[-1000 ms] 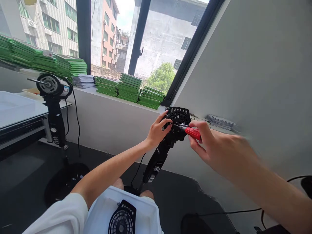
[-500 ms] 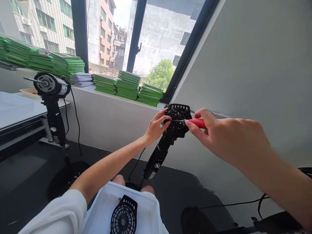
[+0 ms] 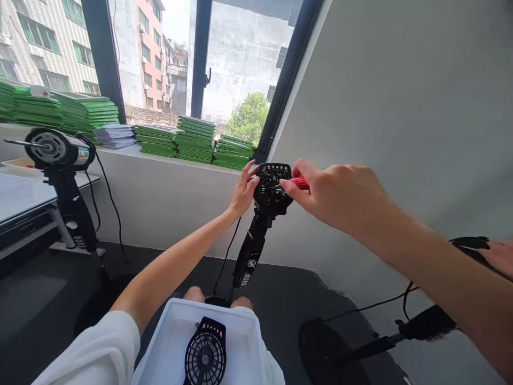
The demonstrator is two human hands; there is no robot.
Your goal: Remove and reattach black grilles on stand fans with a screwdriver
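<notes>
- Head view, change: the left hand (image 3: 242,192) has shifted off the screwdriver tip to the left edge of the black fan head (image 3: 273,200); it seems to steady the part rather than guide the tip.
- The red screwdriver (image 3: 300,183) points left across the fan head's face; whether its tip sits in a screw is too small to tell.
- Right hand (image 3: 340,187): reaching in from the near right, palm down, thumb and fingers closed round the handle.
- Left arm stretches forward; its fingers are parted at the edge, but how firmly they grip, I cannot tell.
- The fan head tops a black stand (image 3: 250,248), beyond the white tray (image 3: 244,342).
</notes>
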